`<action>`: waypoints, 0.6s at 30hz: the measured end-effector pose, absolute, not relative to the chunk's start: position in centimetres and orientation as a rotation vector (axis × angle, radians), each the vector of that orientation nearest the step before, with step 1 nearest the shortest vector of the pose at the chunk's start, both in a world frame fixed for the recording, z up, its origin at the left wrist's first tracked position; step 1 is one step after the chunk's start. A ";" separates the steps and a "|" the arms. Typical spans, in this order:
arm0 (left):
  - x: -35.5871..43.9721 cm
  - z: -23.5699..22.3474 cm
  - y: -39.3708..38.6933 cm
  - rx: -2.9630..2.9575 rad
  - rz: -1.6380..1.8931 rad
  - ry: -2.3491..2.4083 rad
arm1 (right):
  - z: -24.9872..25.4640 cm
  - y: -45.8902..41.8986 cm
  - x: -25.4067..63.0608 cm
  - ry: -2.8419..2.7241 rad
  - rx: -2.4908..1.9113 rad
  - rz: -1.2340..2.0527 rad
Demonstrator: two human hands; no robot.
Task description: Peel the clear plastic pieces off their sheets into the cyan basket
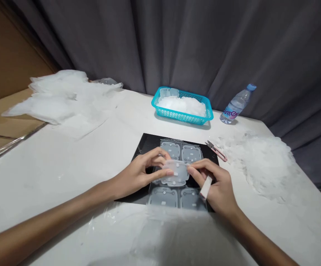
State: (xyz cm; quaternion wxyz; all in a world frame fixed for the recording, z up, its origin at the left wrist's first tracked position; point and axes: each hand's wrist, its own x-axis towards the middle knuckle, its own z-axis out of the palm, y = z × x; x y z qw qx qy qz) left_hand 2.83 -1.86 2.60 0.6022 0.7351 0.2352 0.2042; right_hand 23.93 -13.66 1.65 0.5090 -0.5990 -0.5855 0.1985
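A small translucent, rounded-rectangular plastic piece [180,171] is held up over a black mat [143,145]. My left hand [139,171] pinches its left side between thumb and fingers. Thumb and forefinger of my right hand [219,181] close on the piece's right edge. A white stick-like object [206,187] is also tucked in my right hand; its kind is hard to make out. Beneath the hands lies a clear film sheet with several similar shapes [164,197] on the mat, partly hidden by the held piece.
Pink-handled thread snips [217,151] lie at the mat's right corner. Farther back stand a turquoise basket [181,117] of translucent pieces and a water bottle [234,107]. Thin plastic scraps [271,162] are heaped at right; film sheets [63,98] pile up at back left.
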 end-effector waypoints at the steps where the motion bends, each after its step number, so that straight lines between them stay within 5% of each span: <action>1: 3.0 2.5 -1.8 1.632 0.481 0.544 | 1.6 -13.7 23.9 -1.363 -1.478 0.570; 5: 3.3 2.2 -1.6 1.440 0.487 0.580 | 1.6 -13.6 24.4 -1.340 -1.523 0.697; 18: 3.1 2.4 -1.0 1.353 0.489 0.559 | 0.1 -12.9 27.8 -1.635 -1.841 0.052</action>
